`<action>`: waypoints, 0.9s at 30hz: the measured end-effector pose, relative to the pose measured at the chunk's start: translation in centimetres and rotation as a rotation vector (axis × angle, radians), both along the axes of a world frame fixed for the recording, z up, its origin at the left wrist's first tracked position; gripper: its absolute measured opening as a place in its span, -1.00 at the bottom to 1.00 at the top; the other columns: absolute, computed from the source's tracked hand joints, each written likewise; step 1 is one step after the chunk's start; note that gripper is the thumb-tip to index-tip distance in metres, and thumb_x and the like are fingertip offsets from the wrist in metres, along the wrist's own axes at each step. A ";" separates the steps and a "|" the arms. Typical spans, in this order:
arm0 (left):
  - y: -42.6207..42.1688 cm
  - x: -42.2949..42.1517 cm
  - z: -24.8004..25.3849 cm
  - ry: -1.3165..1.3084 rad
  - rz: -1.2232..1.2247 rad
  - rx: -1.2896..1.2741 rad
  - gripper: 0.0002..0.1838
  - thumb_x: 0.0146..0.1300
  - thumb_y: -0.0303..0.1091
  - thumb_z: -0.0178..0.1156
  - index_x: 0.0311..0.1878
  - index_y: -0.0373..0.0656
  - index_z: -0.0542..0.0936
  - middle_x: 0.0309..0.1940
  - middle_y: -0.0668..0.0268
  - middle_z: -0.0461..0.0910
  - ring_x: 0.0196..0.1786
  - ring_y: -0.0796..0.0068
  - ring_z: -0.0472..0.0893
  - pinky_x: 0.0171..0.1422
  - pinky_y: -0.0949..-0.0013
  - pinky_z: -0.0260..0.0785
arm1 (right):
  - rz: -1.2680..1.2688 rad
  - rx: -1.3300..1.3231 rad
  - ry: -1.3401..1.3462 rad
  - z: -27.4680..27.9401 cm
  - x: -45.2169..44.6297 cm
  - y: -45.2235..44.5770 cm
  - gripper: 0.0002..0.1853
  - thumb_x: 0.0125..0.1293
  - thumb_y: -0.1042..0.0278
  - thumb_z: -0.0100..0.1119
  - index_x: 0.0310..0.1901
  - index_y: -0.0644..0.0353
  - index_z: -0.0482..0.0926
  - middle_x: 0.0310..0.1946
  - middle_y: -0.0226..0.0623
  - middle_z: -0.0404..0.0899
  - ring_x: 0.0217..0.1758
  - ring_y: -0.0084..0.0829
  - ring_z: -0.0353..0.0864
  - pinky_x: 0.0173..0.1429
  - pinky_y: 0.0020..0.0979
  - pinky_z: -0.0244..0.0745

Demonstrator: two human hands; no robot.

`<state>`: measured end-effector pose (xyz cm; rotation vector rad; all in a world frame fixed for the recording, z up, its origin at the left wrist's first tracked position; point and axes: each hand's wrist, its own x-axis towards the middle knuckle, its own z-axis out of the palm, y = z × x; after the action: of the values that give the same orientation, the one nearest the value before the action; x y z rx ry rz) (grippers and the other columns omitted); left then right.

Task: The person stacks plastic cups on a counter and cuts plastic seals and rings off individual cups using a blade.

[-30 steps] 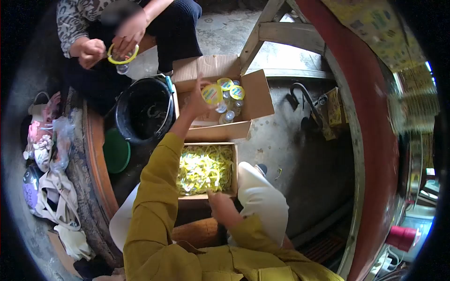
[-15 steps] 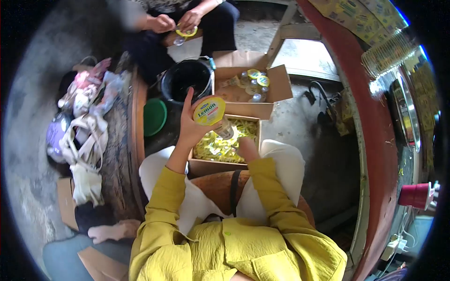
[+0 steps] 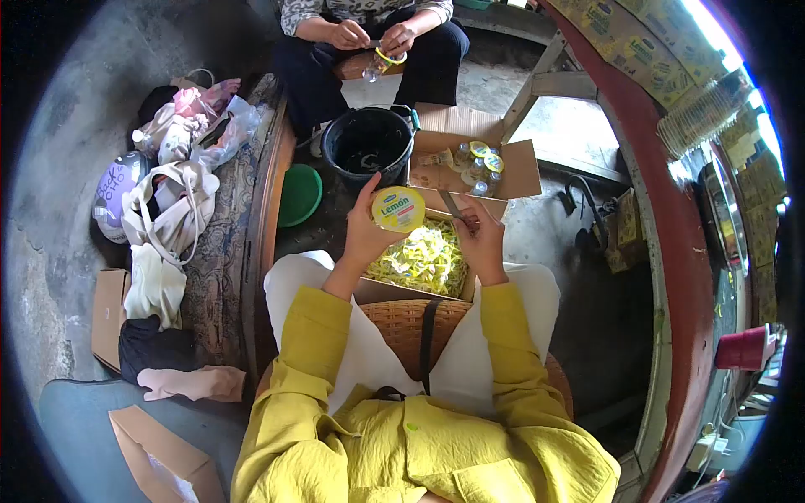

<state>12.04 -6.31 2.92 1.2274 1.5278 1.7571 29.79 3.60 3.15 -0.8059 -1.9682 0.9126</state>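
One yellow-lidded cup (image 3: 398, 209) is clasped around its left side by the left hand (image 3: 366, 232); a narrow blade (image 3: 449, 204) is pinched in the right hand (image 3: 481, 241).

Centre of frame: yellow cup lid (image 3: 398, 210) reads "Lemon"; its smaller print is illegible. Upper right: yellow printed sheeting (image 3: 641, 49) repeats "Lemon", other lines too small. Left: purple rounded item (image 3: 120, 191) reads "Back" above "OHO" or "CHO", first letter uncertain.
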 end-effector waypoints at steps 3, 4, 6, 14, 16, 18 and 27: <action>0.4 0.2 0.4 0.056 0.031 0.036 0.12 -0.37 -0.60 0.47 0.33 -0.19 0.02 -0.07 0.17 0.50 -0.01 0.42 0.51 0.10 0.38 0.37 | 0.121 -0.056 -0.062 5.9 -0.5 -1.1 -0.60 -0.04 0.68 0.16 -0.08 0.22 0.52 -0.51 -0.31 0.58 -0.48 -0.60 0.54 -0.36 -0.58 0.46; 0.3 0.4 0.6 0.053 0.036 0.056 0.12 -0.36 -0.58 0.47 0.33 -0.19 0.01 -0.08 0.17 0.50 -0.02 0.43 0.51 0.09 0.38 0.37 | 0.147 -0.033 -0.068 8.4 -0.8 -1.6 -0.60 -0.04 0.68 0.17 -0.08 0.22 0.52 -0.50 -0.30 0.58 -0.48 -0.60 0.54 -0.36 -0.58 0.46; 0.5 0.4 0.7 0.115 0.111 0.110 0.13 -0.34 -0.56 0.47 0.33 -0.18 -0.03 -0.08 0.17 0.50 -0.02 0.42 0.52 0.08 0.37 0.37 | 0.165 0.037 -0.041 11.7 -1.8 -2.3 -0.65 -0.04 0.68 0.16 -0.14 0.24 0.55 -0.48 -0.26 0.59 -0.49 -0.58 0.55 -0.37 -0.57 0.46; 1.5 -0.7 0.1 0.104 0.177 0.151 0.15 -0.32 -0.56 0.46 0.34 -0.16 -0.09 -0.06 0.14 0.49 -0.02 0.40 0.52 0.08 0.36 0.39 | 0.202 0.122 -0.119 8.8 -4.1 -2.3 -0.68 -0.03 0.63 0.12 -0.15 0.29 0.51 -0.39 -0.01 0.54 -0.41 -0.12 0.56 -0.32 -0.29 0.45; 1.7 -0.8 -0.1 0.084 0.185 0.161 0.15 -0.33 -0.56 0.46 0.34 -0.16 -0.08 -0.06 0.14 0.48 -0.02 0.40 0.51 0.08 0.36 0.39 | 0.185 0.155 -0.112 8.0 -4.1 -2.4 -0.68 -0.03 0.63 0.11 -0.15 0.28 0.52 -0.39 -0.02 0.53 -0.40 -0.10 0.56 -0.31 -0.27 0.45; 1.7 -0.5 0.2 0.036 0.165 0.157 0.16 -0.33 -0.55 0.46 0.34 -0.15 -0.09 -0.05 0.14 0.48 -0.02 0.40 0.51 0.09 0.36 0.39 | 0.176 0.208 -0.103 7.9 -4.1 -2.7 -0.68 -0.02 0.63 0.11 -0.14 0.27 0.52 -0.40 -0.04 0.52 -0.39 -0.10 0.55 -0.30 -0.25 0.44; 1.7 0.6 0.5 0.052 0.139 0.144 0.14 -0.27 -0.52 0.46 0.34 -0.17 -0.12 -0.05 0.10 0.48 -0.02 0.37 0.52 0.07 0.36 0.39 | 0.163 0.279 -0.078 6.5 -4.7 -2.9 -0.70 0.01 0.67 0.11 -0.15 0.28 0.55 -0.44 -0.11 0.52 -0.53 -0.27 0.51 -0.42 -0.39 0.42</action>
<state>12.64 -4.59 3.37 1.2709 1.5729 1.9688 25.09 0.70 9.67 -0.5344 -2.1936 0.6844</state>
